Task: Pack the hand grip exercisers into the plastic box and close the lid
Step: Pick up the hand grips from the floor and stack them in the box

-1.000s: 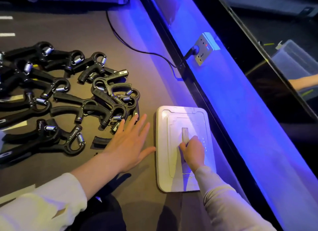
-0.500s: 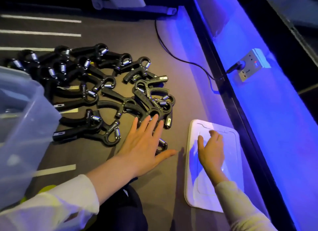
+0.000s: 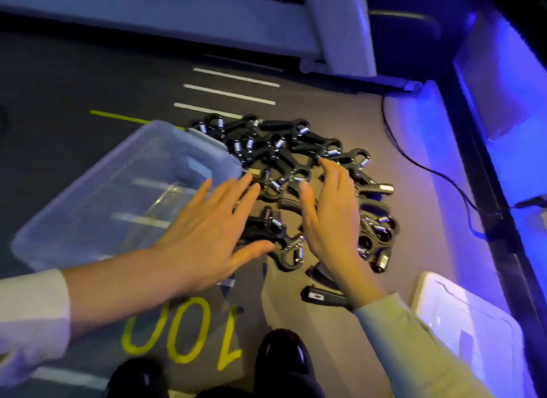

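On floor, beside plastic box (image 3: pixel 97 202) | exercisers (image 3: pixel 296 160) heaped, none boxed yet | left hand (image 3: pixel 207 234), right hand (image 3: pixel 328 214) spread flat over heap, grasping nothing | step: gathering | next: scoop, drop into box | lid (image 3: pixel 473 332) lower right

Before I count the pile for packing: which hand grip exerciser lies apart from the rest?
The one nearest the person, lying alone on the floor just under the right forearm; the others overlap in one heap.
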Demonstrator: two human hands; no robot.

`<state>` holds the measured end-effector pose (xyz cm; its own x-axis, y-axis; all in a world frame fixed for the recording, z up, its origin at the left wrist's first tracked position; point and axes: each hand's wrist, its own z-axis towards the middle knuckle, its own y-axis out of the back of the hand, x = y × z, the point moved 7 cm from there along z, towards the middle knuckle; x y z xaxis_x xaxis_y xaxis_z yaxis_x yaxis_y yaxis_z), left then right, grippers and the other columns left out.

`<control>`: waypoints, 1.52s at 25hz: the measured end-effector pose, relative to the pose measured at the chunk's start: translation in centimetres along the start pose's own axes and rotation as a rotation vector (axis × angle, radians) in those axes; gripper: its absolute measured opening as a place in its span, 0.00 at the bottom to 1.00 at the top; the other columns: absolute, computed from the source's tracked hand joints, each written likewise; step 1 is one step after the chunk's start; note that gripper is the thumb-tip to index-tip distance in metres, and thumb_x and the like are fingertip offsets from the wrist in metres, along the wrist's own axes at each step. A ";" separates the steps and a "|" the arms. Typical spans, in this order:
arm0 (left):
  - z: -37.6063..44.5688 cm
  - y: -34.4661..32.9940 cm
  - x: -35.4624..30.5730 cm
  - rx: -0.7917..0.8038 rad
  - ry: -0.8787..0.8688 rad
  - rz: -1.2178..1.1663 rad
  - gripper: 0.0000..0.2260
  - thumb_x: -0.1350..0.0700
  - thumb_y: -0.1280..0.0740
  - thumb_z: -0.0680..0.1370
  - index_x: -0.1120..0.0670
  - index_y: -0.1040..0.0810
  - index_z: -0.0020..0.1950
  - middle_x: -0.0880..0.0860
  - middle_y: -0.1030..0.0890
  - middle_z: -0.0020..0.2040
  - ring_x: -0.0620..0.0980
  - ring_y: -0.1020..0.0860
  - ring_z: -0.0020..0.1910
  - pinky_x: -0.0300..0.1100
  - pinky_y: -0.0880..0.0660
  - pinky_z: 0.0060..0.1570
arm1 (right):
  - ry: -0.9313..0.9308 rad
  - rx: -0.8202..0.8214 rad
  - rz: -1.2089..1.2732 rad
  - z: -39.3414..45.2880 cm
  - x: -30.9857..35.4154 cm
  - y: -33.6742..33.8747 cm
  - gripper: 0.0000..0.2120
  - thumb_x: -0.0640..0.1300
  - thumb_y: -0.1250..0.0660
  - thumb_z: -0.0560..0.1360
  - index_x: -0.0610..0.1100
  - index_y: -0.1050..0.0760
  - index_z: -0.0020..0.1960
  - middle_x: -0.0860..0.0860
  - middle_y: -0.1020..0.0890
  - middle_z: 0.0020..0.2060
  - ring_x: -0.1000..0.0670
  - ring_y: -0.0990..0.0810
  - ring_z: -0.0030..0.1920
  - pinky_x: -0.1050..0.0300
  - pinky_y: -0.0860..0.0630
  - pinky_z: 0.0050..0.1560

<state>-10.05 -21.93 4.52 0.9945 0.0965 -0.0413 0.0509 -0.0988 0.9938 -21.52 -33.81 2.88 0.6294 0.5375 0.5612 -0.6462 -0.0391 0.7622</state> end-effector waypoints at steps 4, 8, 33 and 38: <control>-5.0 0.3 5.9 -0.062 0.177 -0.076 0.42 0.32 0.63 0.72 0.61 0.39 0.72 0.60 0.38 0.73 0.59 0.36 0.70 0.57 0.42 0.68 | 0.180 0.148 -0.019 1.2 6.9 -4.7 0.26 0.54 0.43 0.78 0.41 0.37 0.70 0.45 0.30 0.66 0.46 0.32 0.65 0.54 0.33 0.59; -10.2 -3.8 9.4 -0.022 0.330 -0.169 0.43 0.30 0.62 0.71 0.58 0.43 0.74 0.57 0.42 0.75 0.55 0.40 0.73 0.56 0.48 0.70 | 0.301 0.309 -0.111 0.0 9.4 -9.4 0.30 0.58 0.47 0.79 0.41 0.42 0.74 0.46 0.35 0.72 0.47 0.37 0.70 0.53 0.37 0.66; -9.1 -11.6 9.1 0.059 0.256 -0.289 0.33 0.37 0.62 0.73 0.51 0.32 0.66 0.53 0.18 0.47 0.55 0.22 0.52 0.47 0.37 0.65 | -0.010 0.562 -0.395 -5.2 -8.9 -15.8 0.24 0.53 0.34 0.74 0.44 0.34 0.66 0.44 0.23 0.55 0.40 0.26 0.56 0.49 0.33 0.55; -9.0 -12.1 8.8 0.030 0.257 -0.297 0.34 0.38 0.66 0.72 0.50 0.36 0.68 0.51 0.19 0.53 0.54 0.24 0.56 0.44 0.41 0.66 | 0.332 0.547 -0.734 -5.5 -6.4 -17.0 0.17 0.53 0.34 0.75 0.42 0.26 0.56 0.40 0.26 0.57 0.38 0.25 0.53 0.48 0.29 0.47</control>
<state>-2.71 -10.92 -6.91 0.8806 0.3701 -0.2960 0.3399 -0.0580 0.9387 -16.94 -31.96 -15.42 0.5879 0.7911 -0.1689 0.2009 0.0594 0.9778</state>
